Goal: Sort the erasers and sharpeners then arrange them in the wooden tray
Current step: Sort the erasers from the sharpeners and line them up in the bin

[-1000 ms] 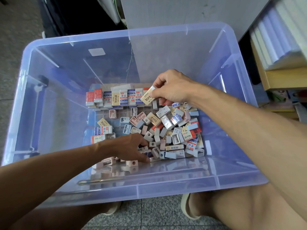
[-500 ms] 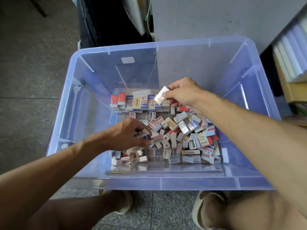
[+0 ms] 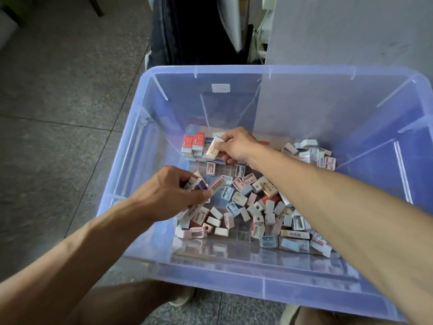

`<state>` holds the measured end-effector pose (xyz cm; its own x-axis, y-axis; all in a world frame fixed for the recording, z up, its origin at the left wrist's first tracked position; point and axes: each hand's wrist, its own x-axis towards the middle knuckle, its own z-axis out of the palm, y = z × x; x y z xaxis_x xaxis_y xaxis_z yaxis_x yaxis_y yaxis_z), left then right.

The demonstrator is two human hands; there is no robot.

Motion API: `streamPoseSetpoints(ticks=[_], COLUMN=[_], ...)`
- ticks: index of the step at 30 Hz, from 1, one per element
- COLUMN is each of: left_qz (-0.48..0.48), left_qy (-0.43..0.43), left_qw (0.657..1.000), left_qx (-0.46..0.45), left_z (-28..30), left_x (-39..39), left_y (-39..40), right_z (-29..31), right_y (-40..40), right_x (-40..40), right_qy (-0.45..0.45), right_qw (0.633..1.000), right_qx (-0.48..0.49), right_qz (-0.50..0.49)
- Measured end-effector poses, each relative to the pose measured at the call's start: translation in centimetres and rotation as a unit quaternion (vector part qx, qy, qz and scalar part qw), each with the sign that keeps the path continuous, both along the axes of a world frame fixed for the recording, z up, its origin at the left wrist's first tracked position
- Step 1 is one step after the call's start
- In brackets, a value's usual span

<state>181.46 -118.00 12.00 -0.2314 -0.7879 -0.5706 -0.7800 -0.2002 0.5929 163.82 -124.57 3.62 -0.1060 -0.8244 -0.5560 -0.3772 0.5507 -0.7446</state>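
Both hands are sorting inside the plastic bin (image 3: 150,127): right hand (image 3: 236,145) is pinching a cream eraser (image 3: 213,150) at the 11 o'clock eraser row (image 3: 195,143), left hand (image 3: 171,195) is clutching several erasers (image 3: 216,184); next, probably seating it.

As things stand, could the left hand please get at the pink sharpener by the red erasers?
Probably yes: the left hand already grips erasers, but the pink sharpener lies uncovered beyond it, clear of the right hand.

Soft even daylight, slight motion blur (edges bowed), dim floor
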Motion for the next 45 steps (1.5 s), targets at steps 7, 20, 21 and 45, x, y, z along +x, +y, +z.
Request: streamPoseSetpoints(ticks=[7,20,21,45], left_qz=[0.056,0.082,0.082,0.093], left_qy=[0.026,0.069,0.068,0.079], left_qw=[0.998,0.993,0.993,0.992], left_qx=[0.032,0.046,0.049,0.006], left_z=[0.2,0.6,0.6,0.1], left_x=[-0.1,-0.3,-0.3,-0.8], left_y=[-0.2,-0.4,-0.4,-0.9], right_z=[-0.1,-0.3,0.2,0.7], right_y=[0.3,0.8,1.0,1.1], right_x=[0.7,0.8,0.5,-0.8], right_qy=[0.091,0.214,0.181,0.018], right_qw=[0.995,0.948,0.96,0.994], right_qx=[-0.042,-0.16,-0.148,-0.037], right_qz=[0.024,0.173,0.154,-0.101])
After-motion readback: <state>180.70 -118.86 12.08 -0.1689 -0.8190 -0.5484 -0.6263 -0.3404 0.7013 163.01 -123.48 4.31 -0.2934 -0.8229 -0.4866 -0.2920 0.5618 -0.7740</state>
